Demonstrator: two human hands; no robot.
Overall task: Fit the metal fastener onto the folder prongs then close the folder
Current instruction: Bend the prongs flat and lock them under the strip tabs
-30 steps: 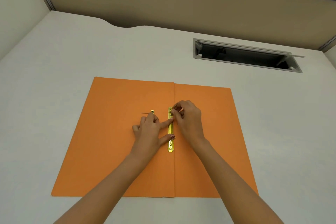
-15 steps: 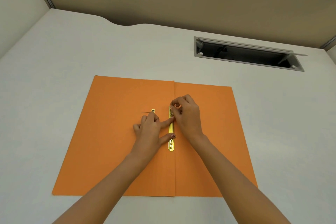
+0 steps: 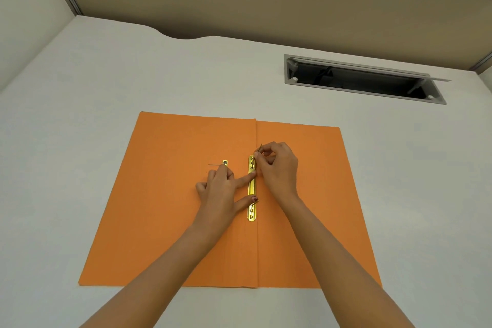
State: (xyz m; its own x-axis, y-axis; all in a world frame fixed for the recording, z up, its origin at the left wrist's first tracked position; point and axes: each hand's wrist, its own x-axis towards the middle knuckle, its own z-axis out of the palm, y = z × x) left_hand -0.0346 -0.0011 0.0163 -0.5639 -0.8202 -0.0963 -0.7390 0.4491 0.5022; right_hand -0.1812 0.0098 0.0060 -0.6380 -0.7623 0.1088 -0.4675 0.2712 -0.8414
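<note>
Orange folder (image 3: 186, 208) lying open flat on the pale desk (image 3: 80, 141). Brass fastener bar (image 3: 251, 194) along the fold. Left hand (image 3: 221, 192) at nine o'clock of the bar, fingers spread, index and thumb pressing it down. Right hand (image 3: 277, 168) at the bar's twelve o'clock end, pinching a thin upright prong (image 3: 260, 147).

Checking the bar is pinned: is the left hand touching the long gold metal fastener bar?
Touching: head view shows left hand fingertips resting on the gold metal fastener bar.
</note>
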